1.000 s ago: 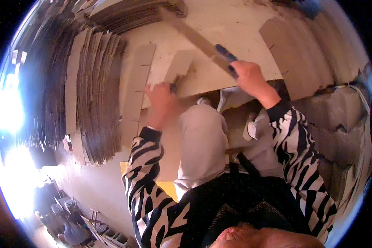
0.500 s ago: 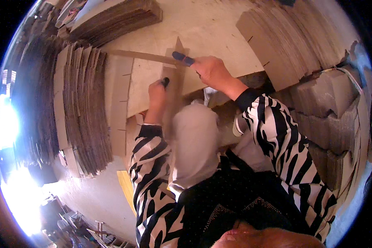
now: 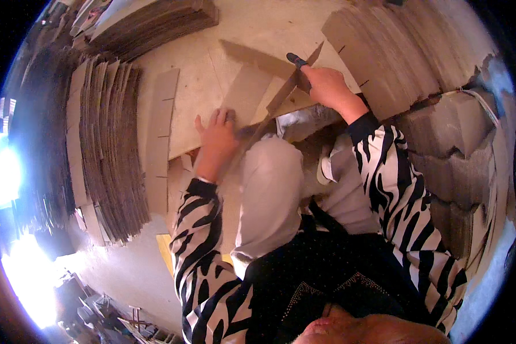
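My right hand (image 3: pixel 330 86), a dark cover on one fingertip, is closed on crossed cardboard strips (image 3: pixel 285 94) above the board's near edge. One arm of the crossed piece, a long cardboard strip (image 3: pixel 252 56), reaches away to the left. Another cardboard piece (image 3: pixel 247 89) slants below it, between my hands. My left hand (image 3: pixel 217 140) is to the left with thumb and fingers apart, slightly blurred, and it also wears a dark fingertip cover. A blurred strip edge lies beside its fingers; whether they touch it I cannot tell.
A pale board (image 3: pixel 195 74) lies ahead of my knees. A slotted cardboard strip (image 3: pixel 159 143) rests at its left, beside a stack of cardboard strips (image 3: pixel 112 149). More cardboard stacks stand at far left (image 3: pixel 155 26) and right (image 3: pixel 395 63). Bundled cardboard (image 3: pixel 441 129) is nearer right.
My right hand has moved right and slightly nearer with the crossed strips, which have turned. My left hand has dropped toward me, and its fingers have spread.
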Demonstrator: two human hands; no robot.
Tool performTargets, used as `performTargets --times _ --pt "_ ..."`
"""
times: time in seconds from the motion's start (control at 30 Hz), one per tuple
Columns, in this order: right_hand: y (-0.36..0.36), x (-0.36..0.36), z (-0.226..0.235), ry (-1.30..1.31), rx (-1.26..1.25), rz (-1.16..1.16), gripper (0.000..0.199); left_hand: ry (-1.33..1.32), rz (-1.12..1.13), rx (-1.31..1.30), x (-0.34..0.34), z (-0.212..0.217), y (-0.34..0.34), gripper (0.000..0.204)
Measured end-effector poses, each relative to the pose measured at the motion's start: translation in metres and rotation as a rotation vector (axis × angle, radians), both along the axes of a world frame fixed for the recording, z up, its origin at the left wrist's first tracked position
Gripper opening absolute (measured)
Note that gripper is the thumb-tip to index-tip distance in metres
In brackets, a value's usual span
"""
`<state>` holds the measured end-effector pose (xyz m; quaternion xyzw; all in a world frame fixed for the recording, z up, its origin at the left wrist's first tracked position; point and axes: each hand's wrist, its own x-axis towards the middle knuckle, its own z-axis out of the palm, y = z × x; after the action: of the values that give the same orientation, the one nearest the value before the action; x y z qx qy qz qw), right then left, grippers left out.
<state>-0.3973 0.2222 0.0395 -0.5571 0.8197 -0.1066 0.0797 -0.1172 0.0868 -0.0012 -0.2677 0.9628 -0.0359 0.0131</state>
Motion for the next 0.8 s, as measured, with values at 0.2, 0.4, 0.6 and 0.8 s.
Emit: performTargets --times 0.2,0.4,0.6,0.8 --pt "0.003 -0.005 -0.021 0.003 -0.052 0.014 0.039 -0.173 0.015 -0.134 0.019 0.003 0.015 0.030" --pt "-0.012 0.034 -0.014 0.062 -0.515 0.334 0.027 0.522 0.562 0.604 0.029 -0.002 -0.070 0.023" --pt "-0.018 0.032 -0.016 0.061 -0.453 0.348 0.031 0.755 0.570 0.806 -0.008 -0.038 -0.082 0.029" --pt "-0.019 0.036 -0.010 0.120 -0.423 0.368 0.024 0.870 0.467 0.847 0.018 -0.084 -0.130 0.023"
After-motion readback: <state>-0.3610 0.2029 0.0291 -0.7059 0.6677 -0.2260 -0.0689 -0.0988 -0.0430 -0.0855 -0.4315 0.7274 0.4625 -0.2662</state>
